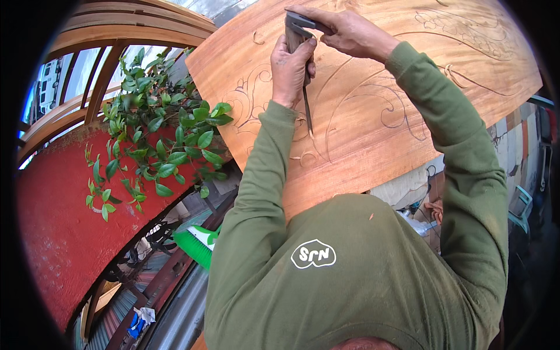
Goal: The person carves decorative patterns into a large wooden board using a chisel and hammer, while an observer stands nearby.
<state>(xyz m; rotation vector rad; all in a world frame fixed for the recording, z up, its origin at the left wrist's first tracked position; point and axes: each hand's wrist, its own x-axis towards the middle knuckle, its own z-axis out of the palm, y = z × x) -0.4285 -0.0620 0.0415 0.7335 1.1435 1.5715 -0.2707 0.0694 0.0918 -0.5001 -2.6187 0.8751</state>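
My left hand is closed round the handle of a carving chisel, its thumb laid along the upper part. The chisel's thin dark blade slants down, with its tip on a wooden panel marked with drawn and carved scrolls. Above it, my right hand grips a dark angled metal tool that looks like a hammer. This tool is at the top end of the chisel handle; whether it touches I cannot tell. My fingers hide part of both tools.
Wood shavings lie on the panel. Leafy green branches reach its left edge, over a red surface. A green brush is beside my left arm. Slatted woodwork stands far left, and a teal chair at right.
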